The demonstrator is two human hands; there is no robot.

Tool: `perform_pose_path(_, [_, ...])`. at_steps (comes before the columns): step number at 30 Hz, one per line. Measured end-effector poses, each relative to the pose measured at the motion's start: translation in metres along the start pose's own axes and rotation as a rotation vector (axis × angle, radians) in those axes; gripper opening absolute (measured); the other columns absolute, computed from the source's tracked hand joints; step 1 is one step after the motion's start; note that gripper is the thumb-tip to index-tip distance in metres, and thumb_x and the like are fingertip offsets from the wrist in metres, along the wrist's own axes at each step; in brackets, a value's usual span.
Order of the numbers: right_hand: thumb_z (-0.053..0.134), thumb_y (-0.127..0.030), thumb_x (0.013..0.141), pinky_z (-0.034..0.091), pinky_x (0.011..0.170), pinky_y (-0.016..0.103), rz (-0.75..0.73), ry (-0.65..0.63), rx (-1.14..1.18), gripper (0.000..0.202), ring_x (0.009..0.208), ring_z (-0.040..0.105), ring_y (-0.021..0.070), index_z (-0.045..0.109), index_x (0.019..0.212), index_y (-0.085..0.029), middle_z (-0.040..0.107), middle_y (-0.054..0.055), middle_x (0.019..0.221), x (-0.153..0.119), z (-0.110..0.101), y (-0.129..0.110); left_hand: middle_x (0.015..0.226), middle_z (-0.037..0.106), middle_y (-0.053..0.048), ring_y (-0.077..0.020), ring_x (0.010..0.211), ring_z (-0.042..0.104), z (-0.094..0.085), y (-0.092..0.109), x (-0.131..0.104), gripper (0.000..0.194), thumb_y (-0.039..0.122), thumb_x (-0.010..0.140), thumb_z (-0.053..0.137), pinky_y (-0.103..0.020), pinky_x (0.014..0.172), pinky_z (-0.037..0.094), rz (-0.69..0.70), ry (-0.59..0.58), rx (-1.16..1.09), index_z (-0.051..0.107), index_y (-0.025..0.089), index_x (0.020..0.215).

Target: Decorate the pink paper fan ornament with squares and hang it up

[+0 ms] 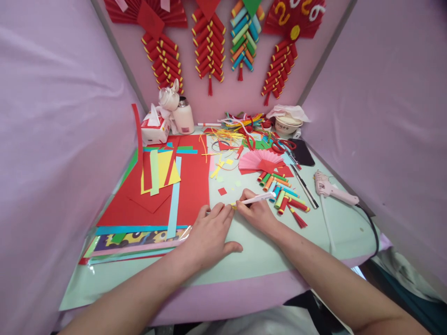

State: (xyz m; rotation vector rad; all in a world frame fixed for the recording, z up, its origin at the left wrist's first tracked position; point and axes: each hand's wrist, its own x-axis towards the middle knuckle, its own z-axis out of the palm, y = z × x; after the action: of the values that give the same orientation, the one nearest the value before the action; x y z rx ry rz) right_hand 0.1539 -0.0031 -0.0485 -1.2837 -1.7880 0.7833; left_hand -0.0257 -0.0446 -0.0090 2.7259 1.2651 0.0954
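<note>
Right hand (257, 213) pinched round pen (258, 197) beside yellow scrap (233, 206); left hand (213, 234) flat, thumb wide, nothing visibly gripped. Likely marking; next stroke calls for steady scrap.

"2026" on upper-right red fan (295, 18)

On my feed, the pen (259, 198) looks smooth plastic, as does the glue gun (333, 191); the red sheet (194, 181) is matt paper, the pink fan (252, 160) pleated paper, the left curtain (59, 130) creased cloth.
</note>
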Motion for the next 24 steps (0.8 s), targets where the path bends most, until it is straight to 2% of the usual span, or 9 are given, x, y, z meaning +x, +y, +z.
perform_pose_path(24, [0.052,-0.025,0.081,0.031,0.052,0.025,0.013,0.007,0.019,0.019,0.054,0.039,0.0111,0.041,0.066,-0.022,0.041,-0.006,0.056,0.0,-0.0009,-0.0014,0.138,0.048,-0.013,-0.0313,0.125,0.038,-0.0018,-0.0019,0.0008,0.078,0.068,0.08,0.051,-0.049,0.1,0.028,-0.005,-0.017,-0.033,0.041,0.017,0.138])
